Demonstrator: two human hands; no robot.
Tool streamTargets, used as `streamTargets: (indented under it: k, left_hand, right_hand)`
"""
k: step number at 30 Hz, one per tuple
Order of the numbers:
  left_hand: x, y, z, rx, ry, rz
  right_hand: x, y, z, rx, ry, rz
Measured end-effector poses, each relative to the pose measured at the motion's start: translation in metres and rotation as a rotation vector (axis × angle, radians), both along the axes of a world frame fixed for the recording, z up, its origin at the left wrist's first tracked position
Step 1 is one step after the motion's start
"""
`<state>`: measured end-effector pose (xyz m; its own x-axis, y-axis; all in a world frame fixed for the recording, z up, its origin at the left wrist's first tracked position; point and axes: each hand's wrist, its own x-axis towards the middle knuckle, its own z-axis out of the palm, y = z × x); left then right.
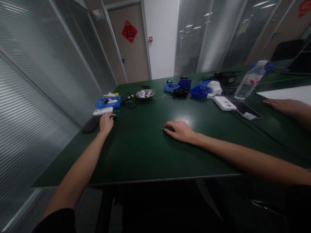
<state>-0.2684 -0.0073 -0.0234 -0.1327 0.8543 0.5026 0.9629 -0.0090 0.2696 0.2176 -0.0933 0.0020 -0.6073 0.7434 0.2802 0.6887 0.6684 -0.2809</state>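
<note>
My right hand [180,130] rests on the green table with its fingers closed. A thin metal rod [161,128] sticks out to the left from between the fingertips, and the rest of it is hidden. Further left, my left hand [106,124] has bent fingers closed over the right end of a dark, flat, phone-like object [91,125], which is partly pixelated. Just behind that hand lies a white power bank [103,111]. A blue tray [112,104] with small items stands beyond it.
A metal bowl [145,94], a black cable [130,103] and blue bins [199,92] stand further back. To the right are another white power bank [224,103], a phone [246,109], a water bottle [250,81] and another person's hand [284,106]. The table's front edge [155,180] is nearest me.
</note>
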Motion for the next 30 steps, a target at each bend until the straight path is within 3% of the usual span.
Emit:
streamTargets:
  k: [10,18,30]
  left_hand:
    - [0.007,-0.006,0.004,-0.010,0.008,0.075]
    - [0.012,-0.013,0.009,0.077,0.038,0.105]
    - [0.004,-0.006,0.007,0.088,-0.042,0.022]
  right_hand:
    - [0.000,0.001,-0.002,0.008,-0.012,-0.008]
    - [0.000,0.001,0.000,0.006,-0.011,-0.004]
    - [0.000,0.002,-0.002,0.006,-0.004,-0.001]
